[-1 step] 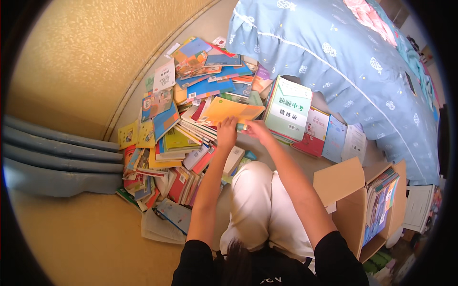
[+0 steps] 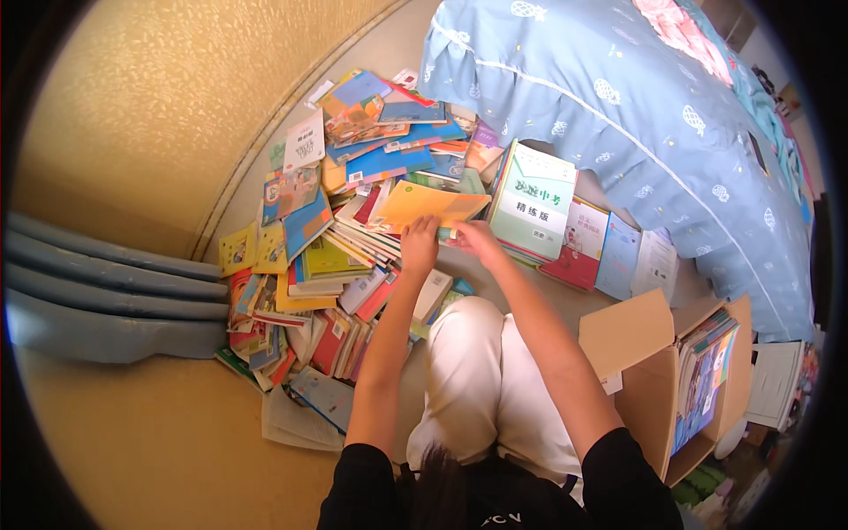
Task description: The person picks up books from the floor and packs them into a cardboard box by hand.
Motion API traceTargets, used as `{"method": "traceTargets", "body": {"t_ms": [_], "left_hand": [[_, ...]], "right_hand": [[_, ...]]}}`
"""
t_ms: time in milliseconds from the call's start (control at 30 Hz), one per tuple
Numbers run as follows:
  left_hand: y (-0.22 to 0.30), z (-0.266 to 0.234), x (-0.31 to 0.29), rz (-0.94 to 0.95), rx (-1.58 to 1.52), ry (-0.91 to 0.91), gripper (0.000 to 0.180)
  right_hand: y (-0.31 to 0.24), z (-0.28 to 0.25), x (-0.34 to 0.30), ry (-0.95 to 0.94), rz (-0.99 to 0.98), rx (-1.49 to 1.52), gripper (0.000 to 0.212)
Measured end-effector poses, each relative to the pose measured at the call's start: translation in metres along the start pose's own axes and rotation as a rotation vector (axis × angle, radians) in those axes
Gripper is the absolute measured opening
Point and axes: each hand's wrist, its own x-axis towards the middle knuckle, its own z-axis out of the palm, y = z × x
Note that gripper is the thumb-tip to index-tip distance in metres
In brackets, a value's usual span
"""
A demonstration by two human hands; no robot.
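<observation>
A yellow-orange book (image 2: 428,203) is held in front of my knees, at the right side of a large heap of books (image 2: 389,159). My left hand (image 2: 420,240) grips its near edge, the fingers bent over it. Close beside, my right hand (image 2: 477,238) pinches the same edge near its right end; its fingertips are partly hidden. To the right of the book lies a stack topped by a white and green workbook (image 2: 533,203). Next to that stack are a red and white book (image 2: 579,243), a light blue book (image 2: 619,256) and a pale one (image 2: 654,262).
An open cardboard box (image 2: 649,389) with books (image 2: 707,389) inside stands at my right. A bed with a blue patterned cover (image 2: 609,97) bounds the far right. Blue curtain folds (image 2: 115,300) and a yellow wall (image 2: 177,115) lie to the left.
</observation>
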Motion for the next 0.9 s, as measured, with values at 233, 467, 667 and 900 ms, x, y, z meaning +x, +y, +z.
{"method": "traceTargets", "body": {"t_ms": [233,467,667,900], "left_hand": [[0.051,-0.062,-0.011,0.0,-0.19,0.046,0.028],[0.079,-0.121,-0.009,-0.119,-0.18,0.184,0.02],[0.128,-0.206,-0.002,0.01,-0.467,0.274,0.025],[0.221,-0.321,-0.032,0.104,-0.799,0.131,0.025]], "right_hand": [[-0.008,-0.009,-0.073,0.011,-0.181,0.089,0.036],[0.02,-0.026,-0.126,-0.037,-0.361,-0.244,0.031],[0.025,-0.028,-0.168,0.275,-0.675,-0.449,0.04],[0.023,-0.057,-0.262,0.716,-0.894,-0.229,0.071]]}}
